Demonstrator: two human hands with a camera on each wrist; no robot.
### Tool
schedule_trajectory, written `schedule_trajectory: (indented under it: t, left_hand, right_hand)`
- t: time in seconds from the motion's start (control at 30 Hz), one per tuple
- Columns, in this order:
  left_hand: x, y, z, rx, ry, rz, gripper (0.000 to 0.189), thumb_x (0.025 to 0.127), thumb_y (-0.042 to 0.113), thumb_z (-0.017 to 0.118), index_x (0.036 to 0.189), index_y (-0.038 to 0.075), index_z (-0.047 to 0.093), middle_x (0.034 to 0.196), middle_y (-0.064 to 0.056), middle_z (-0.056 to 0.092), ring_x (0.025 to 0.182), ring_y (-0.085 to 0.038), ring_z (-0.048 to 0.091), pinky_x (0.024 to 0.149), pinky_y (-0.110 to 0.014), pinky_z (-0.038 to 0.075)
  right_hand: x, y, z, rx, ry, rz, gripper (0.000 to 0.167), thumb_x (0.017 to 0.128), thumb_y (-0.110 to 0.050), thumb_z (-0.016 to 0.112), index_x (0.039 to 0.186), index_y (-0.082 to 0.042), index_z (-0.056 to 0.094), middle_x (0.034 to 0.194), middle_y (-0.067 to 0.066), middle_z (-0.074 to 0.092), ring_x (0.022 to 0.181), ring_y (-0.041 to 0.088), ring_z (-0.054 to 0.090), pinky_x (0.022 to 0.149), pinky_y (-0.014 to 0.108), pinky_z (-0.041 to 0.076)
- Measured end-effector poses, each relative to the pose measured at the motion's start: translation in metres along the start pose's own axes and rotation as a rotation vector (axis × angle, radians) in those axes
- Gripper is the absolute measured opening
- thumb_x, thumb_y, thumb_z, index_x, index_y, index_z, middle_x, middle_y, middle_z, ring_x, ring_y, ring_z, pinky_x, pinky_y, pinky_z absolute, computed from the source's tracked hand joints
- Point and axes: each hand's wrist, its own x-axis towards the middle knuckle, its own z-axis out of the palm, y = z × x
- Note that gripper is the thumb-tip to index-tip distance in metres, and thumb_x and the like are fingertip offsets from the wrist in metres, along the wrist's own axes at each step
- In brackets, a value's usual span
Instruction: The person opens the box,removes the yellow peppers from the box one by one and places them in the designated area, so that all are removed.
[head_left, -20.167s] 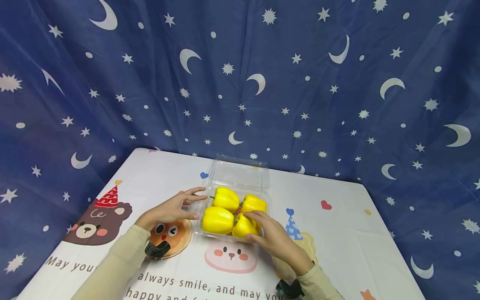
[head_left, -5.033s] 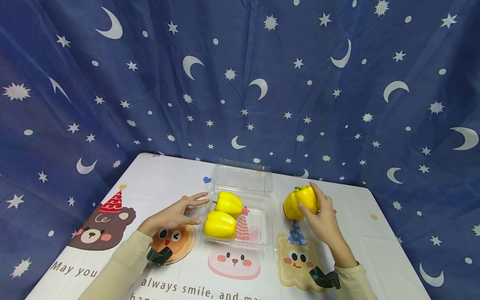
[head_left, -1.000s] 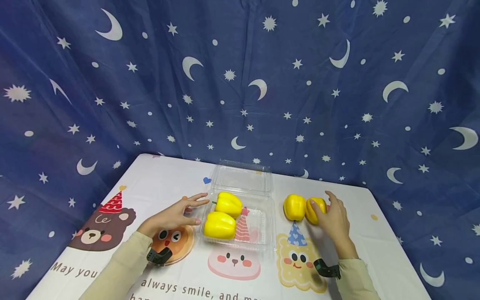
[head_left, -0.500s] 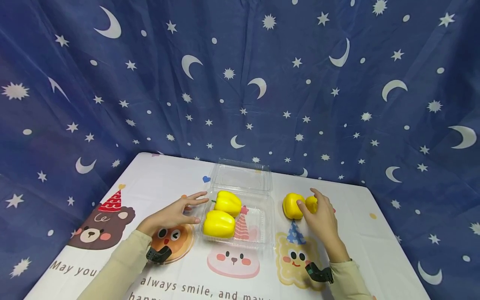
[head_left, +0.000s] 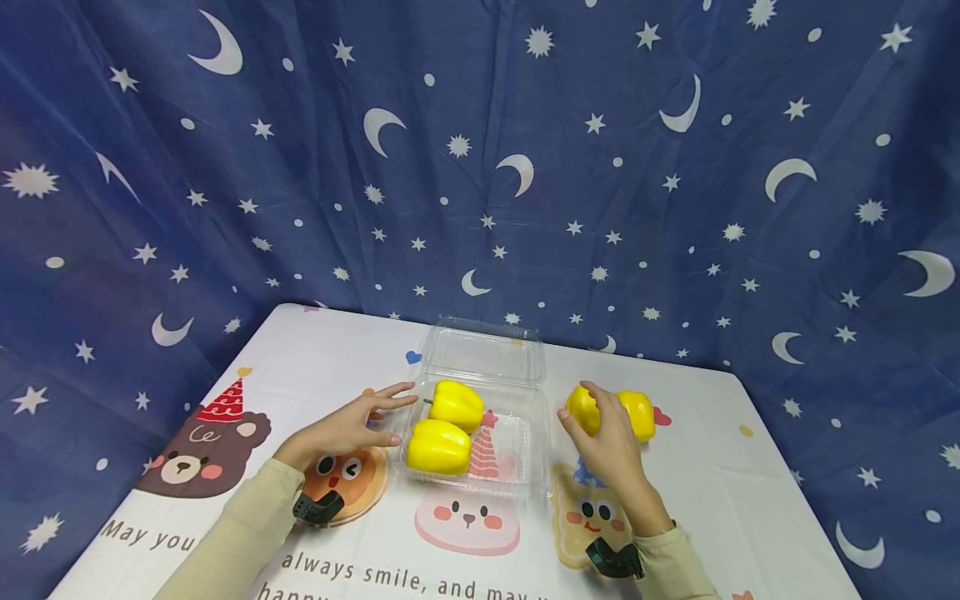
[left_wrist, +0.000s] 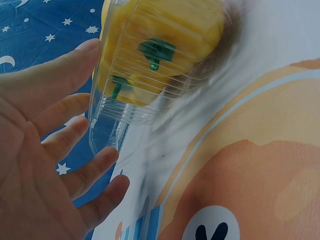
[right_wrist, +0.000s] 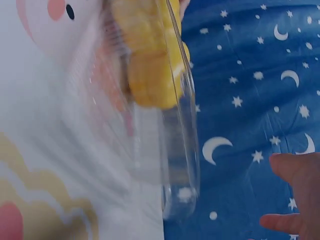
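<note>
Two yellow bell peppers, one at the back (head_left: 456,406) and one in front (head_left: 438,447), lie in the left half of a clear plastic clamshell box (head_left: 528,479). My left hand (head_left: 345,429) is spread at the box's left side; in the left wrist view its fingers (left_wrist: 107,160) are apart, with the thumb at the clear wall. On the table right of the box are two more bell peppers, a left one (head_left: 581,408) and a right one (head_left: 639,415). My right hand (head_left: 611,450) partly covers the left one in the head view, its thumb and fingers apart with nothing between them.
The box's lid (head_left: 483,354) stands tilted back behind it. A white printed tablecloth (head_left: 720,483) covers the table, and a dark blue curtain (head_left: 480,167) with moons and stars hangs behind. Each wrist wears a black strap.
Two bell peppers have left the box's right half since the oldest frame; both lie on the table. Within the last second my right hand has left the right one and moved left. My left hand stays put.
</note>
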Motion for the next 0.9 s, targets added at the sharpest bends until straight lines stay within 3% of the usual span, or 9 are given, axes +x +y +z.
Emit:
schedule_trajectory:
  t: [0.33, 0.9]
  left_hand:
    - [0.000, 0.001, 0.000, -0.016, -0.001, -0.008, 0.068, 0.093, 0.015, 0.072, 0.153, 0.004, 0.043, 0.169, -0.017, 0.021, 0.154, -0.047, 0.019, 0.116, -0.069, 0.032]
    - [-0.001, 0.000, 0.001, -0.004, 0.002, -0.012, 0.067, 0.093, 0.018, 0.071, 0.152, 0.004, 0.043, 0.169, -0.016, 0.021, 0.154, -0.048, 0.019, 0.116, -0.068, 0.033]
  right_hand:
    - [-0.011, -0.020, 0.021, 0.057, -0.067, -0.059, 0.063, 0.092, -0.036, 0.072, 0.146, -0.013, 0.051, 0.149, 0.017, 0.053, 0.134, 0.039, 0.051, 0.108, 0.062, 0.045]
    - [-0.029, -0.048, 0.051, 0.101, -0.074, -0.242, 0.060, 0.087, -0.029, 0.076, 0.142, -0.014, 0.055, 0.139, 0.012, 0.061, 0.128, 0.036, 0.058, 0.107, 0.059, 0.047]
